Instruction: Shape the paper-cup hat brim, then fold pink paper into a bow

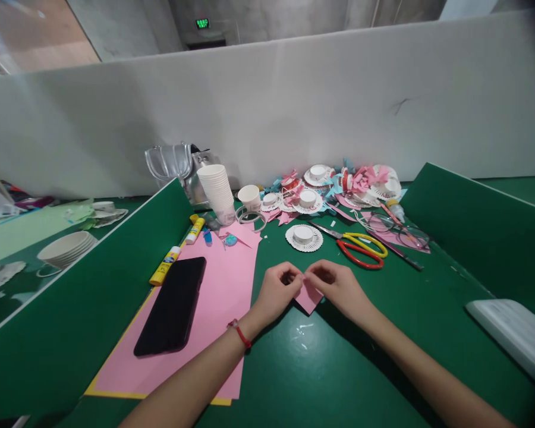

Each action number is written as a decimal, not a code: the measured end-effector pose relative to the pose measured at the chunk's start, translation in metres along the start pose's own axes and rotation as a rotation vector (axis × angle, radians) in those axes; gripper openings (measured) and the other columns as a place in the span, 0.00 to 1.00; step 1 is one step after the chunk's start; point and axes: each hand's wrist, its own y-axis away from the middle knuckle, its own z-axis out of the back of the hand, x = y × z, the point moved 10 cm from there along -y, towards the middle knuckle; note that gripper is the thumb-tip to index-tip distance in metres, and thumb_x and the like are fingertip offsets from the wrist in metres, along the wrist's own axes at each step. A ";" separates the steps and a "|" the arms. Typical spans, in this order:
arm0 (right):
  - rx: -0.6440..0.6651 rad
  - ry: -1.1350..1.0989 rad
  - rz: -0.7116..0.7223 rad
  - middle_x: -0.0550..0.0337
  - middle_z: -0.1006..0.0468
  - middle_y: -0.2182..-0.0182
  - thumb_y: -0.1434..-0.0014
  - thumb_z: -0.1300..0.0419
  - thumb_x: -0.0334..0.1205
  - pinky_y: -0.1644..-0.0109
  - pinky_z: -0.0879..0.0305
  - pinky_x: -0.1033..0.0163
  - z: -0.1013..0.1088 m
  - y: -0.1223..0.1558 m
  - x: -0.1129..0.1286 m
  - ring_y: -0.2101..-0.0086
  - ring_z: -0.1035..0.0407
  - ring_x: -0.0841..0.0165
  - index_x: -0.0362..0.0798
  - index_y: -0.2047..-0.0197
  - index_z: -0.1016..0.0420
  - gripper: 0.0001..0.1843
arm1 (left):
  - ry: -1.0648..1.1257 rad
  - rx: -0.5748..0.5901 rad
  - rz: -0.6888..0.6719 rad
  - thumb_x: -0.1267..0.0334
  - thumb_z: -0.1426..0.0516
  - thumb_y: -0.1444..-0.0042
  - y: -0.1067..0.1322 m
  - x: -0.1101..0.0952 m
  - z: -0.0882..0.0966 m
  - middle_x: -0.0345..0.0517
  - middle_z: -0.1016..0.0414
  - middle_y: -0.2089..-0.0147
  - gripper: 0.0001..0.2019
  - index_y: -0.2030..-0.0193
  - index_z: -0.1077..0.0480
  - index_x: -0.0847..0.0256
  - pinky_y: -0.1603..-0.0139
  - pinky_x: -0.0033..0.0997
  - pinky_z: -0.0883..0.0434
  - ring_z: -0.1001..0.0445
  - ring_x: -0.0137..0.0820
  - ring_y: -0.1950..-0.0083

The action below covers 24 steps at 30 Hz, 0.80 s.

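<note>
My left hand [280, 289] and my right hand [336, 285] meet over the green table [339, 368], both pinching a small pink paper piece [308, 297] between fingertips. Its lower corner points toward me and rests near the tabletop. A red cord circles my left wrist. Just beyond my hands lies a white cut paper cup with a fringed rim [304, 237]. Red and yellow scissors [361, 248] lie to the right of it.
A black phone [173, 305] lies on pink paper sheets [223, 297] at left, beside glue sticks [164, 266]. Stacked paper cups [217, 191] and a heap of fringed cups with pink and blue paper [339, 184] sit at the back. Green dividers flank both sides; a white wall stands behind.
</note>
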 end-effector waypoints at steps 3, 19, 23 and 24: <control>0.024 -0.025 -0.020 0.62 0.31 0.81 0.52 0.45 0.40 0.74 0.43 0.68 -0.002 0.001 -0.001 0.77 0.38 0.71 0.44 0.76 0.30 0.08 | -0.018 0.011 -0.029 0.69 0.48 0.54 0.000 -0.003 -0.001 0.36 0.38 0.79 0.05 0.78 0.36 0.64 0.77 0.22 0.42 0.41 0.23 0.77; 0.044 -0.303 -0.120 0.64 0.32 0.82 0.54 0.43 0.42 0.76 0.44 0.68 -0.007 0.000 -0.015 0.80 0.40 0.74 0.43 0.76 0.30 0.10 | 0.126 0.011 0.049 0.73 0.50 0.58 -0.005 0.008 0.004 0.36 0.36 0.79 0.06 0.80 0.34 0.65 0.75 0.22 0.43 0.41 0.23 0.76; -0.016 -0.279 -0.119 0.62 0.30 0.81 0.54 0.42 0.43 0.75 0.41 0.67 0.002 0.000 -0.013 0.79 0.38 0.72 0.43 0.76 0.29 0.10 | 0.138 -0.008 0.023 0.69 0.48 0.54 -0.003 0.002 0.004 0.36 0.36 0.78 0.04 0.77 0.34 0.64 0.74 0.22 0.42 0.40 0.23 0.75; -0.025 -0.260 -0.107 0.61 0.29 0.80 0.54 0.42 0.42 0.74 0.41 0.67 0.003 0.001 -0.012 0.78 0.37 0.72 0.43 0.76 0.29 0.10 | 0.134 0.000 0.012 0.68 0.47 0.54 -0.002 0.000 0.003 0.36 0.37 0.78 0.04 0.76 0.34 0.64 0.74 0.22 0.42 0.40 0.23 0.76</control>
